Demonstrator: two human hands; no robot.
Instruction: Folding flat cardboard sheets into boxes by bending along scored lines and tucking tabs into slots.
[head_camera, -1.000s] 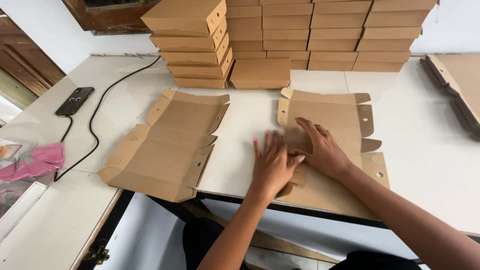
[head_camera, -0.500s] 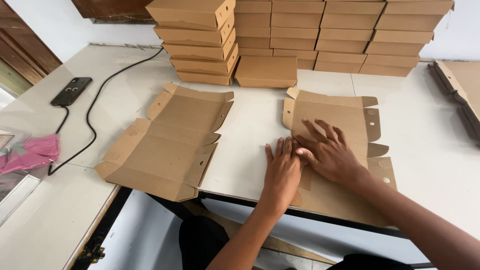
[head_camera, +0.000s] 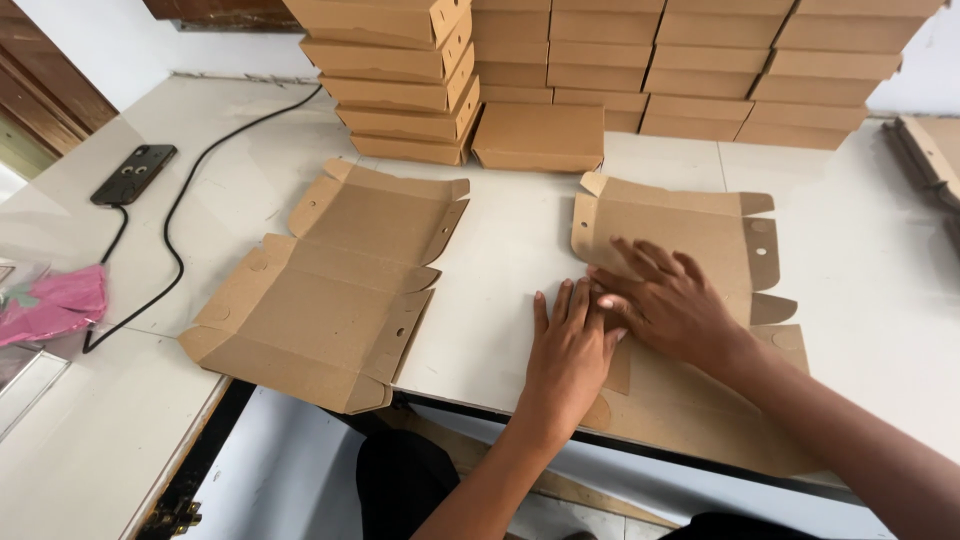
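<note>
Pressing flat brown carton, left hand, right hand

Flat die-cut cardboard box blanks, plain kraft brown, same as the stacked folded cardboard boxes. White tabletop, black slim phone and cable, pink crumpled plastic bag.

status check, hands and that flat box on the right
Left hand flat, open, on the left edge of the flat cardboard box. Right hand spread open, pressing its middle. Second unfolded box lies apart to the left; nothing blocking.
</note>
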